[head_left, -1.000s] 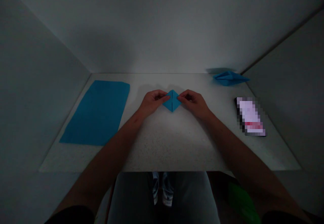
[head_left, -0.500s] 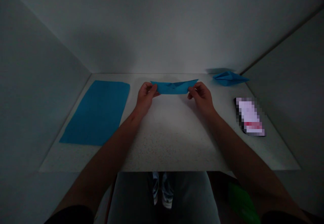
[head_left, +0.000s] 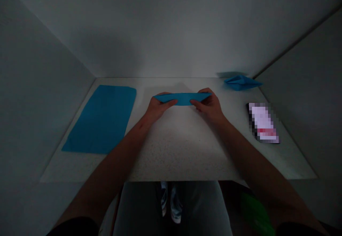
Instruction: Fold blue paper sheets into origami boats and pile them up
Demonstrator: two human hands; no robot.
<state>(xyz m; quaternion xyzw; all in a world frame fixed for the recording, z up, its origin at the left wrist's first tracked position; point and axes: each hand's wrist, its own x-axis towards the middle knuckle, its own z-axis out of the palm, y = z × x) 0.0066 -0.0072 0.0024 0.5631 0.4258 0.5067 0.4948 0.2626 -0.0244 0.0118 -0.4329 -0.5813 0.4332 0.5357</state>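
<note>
Blue folded paper boat, light and easily creased, lay at table centre toward twelve o'clock; left hand and right hand pinched its ends, safest along the stiff folded edges.
</note>
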